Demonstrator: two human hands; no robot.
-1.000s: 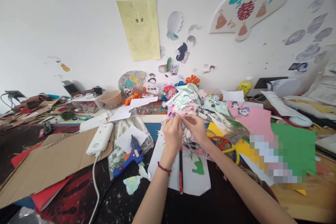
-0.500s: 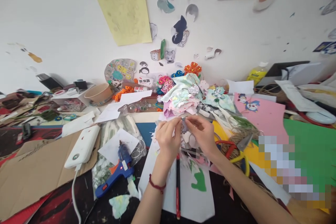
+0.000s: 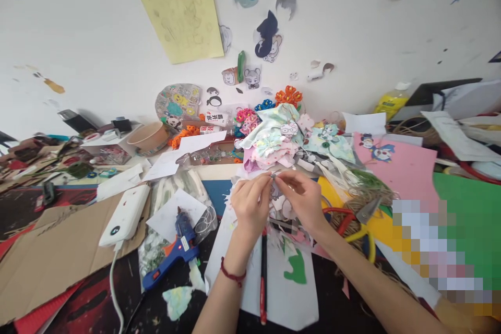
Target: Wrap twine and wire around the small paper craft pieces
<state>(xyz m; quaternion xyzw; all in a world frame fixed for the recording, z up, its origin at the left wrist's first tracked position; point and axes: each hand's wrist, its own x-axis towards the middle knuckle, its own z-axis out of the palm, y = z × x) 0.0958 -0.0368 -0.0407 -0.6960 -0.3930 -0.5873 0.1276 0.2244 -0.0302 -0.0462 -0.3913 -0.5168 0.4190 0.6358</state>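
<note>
My left hand (image 3: 250,203) and my right hand (image 3: 300,199) meet fingertip to fingertip above the paper-strewn middle of the table. Both are closed in a pinch on something small and greyish, too little to make out. Just below the fingers lie printed cartoon cutouts (image 3: 285,207) and paper scraps. A white sheet (image 3: 250,292) spreads beneath my wrists, with a red and black pencil (image 3: 263,276) lying lengthwise on it. Beside the pencil sits a green paper scrap (image 3: 296,267).
To the left lie a blue glue gun (image 3: 182,245), a white power bank (image 3: 124,214) with a cable, and cardboard (image 3: 58,250). Scissors with red and yellow handles (image 3: 366,214) rest by twine at the right. Patterned fabric (image 3: 274,133) is heaped behind my hands.
The view has tilted and shifted slightly. My hands keep nearly the same pinched pose, with the fingertips still together.
</note>
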